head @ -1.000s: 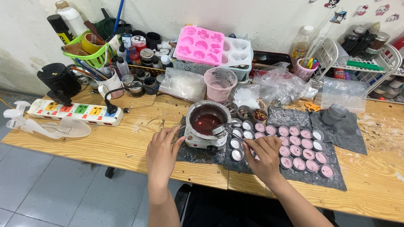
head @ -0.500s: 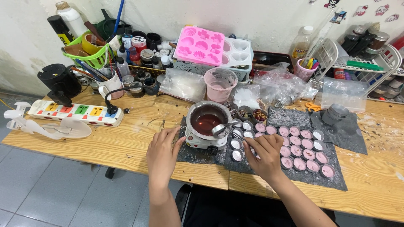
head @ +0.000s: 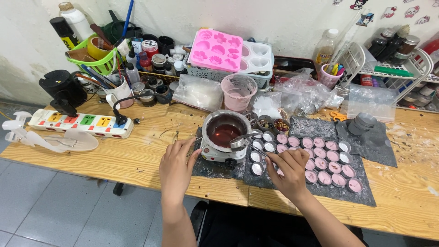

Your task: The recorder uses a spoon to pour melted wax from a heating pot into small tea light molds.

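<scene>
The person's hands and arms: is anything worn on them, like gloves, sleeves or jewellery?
Nothing that shows. The left hand and right hand are bare, without gloves, and both forearms are uncovered down to the frame's edge. No ring, watch or bracelet is visible, and no sleeve enters the picture.

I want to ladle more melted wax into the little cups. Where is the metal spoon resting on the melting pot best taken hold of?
Grip the spoon by its thin handle, which slants down-right from the pot rim toward the right hand. Come from the right and pinch it with the fingers near its free end: the bowl sits at the rim over the dark red wax, probably hot, and the tin cups crowd underneath.
</scene>
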